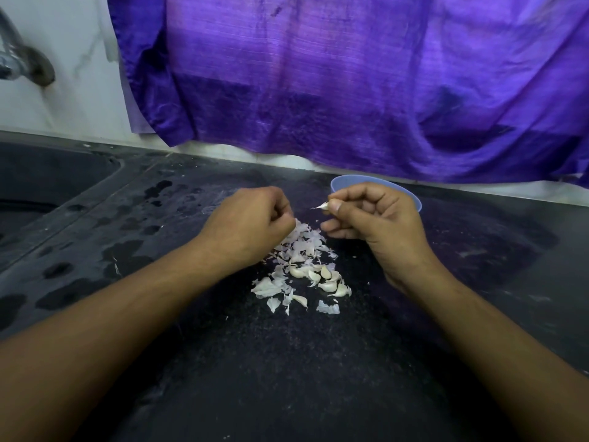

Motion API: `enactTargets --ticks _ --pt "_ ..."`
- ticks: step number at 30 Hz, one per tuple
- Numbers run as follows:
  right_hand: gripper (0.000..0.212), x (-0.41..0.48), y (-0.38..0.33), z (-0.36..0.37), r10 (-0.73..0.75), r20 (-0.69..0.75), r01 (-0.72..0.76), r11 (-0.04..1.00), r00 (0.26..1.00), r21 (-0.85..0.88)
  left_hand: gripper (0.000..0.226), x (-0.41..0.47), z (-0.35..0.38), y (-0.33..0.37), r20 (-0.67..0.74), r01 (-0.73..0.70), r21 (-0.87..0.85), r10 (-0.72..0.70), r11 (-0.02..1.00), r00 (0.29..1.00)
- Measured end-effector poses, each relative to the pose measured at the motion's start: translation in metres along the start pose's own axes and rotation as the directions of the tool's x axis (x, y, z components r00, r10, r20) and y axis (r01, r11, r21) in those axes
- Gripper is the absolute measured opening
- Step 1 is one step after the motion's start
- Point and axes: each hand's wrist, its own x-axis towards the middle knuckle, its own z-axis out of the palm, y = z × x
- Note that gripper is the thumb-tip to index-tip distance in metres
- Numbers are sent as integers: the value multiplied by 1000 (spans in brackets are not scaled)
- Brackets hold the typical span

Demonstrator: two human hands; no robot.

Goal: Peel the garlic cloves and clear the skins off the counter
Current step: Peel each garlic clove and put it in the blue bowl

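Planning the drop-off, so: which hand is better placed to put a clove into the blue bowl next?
Right, probably. The right hand pinches a garlic clove just in front of the blue bowl. The left hand is farther from it, fingers curled at the pile of skins.

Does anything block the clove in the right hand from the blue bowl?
Nothing visible does. The right hand pinches the clove just in front of the bowl; only that hand covers part of its rim. The skins lie nearer the person.
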Motion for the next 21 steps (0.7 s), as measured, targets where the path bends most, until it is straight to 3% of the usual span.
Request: enactTargets --ticks 4,7,12,21 --pt "6 -1 4 2 21 22 -19 997 1000 -77 16 -1 3 3 -5 -45 -206 45 977 999" --pt "7 0 5 1 10 21 -7 993 1000 -121 6 -3 3 6 8 -58 -291 63 955 998" --pt "5 -1 7 2 1 56 9 986 998 -167 7 -4 3 6 -40 -98 -244 91 965 995" --pt "3 -2 4 4 64 96 -54 993 993 -107 7 -6 3 11 -43 -16 -247 6 969 999"
